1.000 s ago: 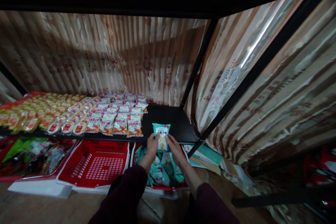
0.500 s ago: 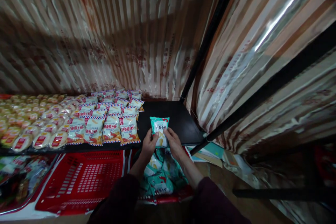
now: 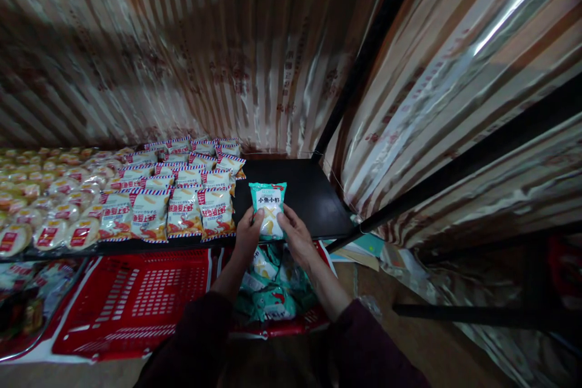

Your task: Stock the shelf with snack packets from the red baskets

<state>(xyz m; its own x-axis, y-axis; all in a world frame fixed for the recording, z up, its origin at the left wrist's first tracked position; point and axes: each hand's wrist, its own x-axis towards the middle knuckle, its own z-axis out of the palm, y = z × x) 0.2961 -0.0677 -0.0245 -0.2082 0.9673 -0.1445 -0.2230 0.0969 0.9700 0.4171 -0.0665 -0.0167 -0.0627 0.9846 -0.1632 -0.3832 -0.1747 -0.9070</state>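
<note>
Between my two hands a teal and white snack bag is held upright, its printed front facing me. My left hand grips its lower left side, thumb on the front. On the lower right side, my right hand holds it the same way. The bag is over the front part of the black shelf; whether its bottom touches the shelf I cannot tell. Below my hands, a red basket holds several similar teal bags. White and orange snack bags stand in rows left of the held bag.
Round wrapped snacks fill the shelf's left end. A red perforated basket sits below the shelf front. A black rack post and slanted bar stand at the right, before striped sheeting. Flat papers lie near the floor.
The view has shifted a little, so the shelf and rows appear higher and further left. The teal bag, still in both hands, shows more of its front and sits slightly higher in view.
</note>
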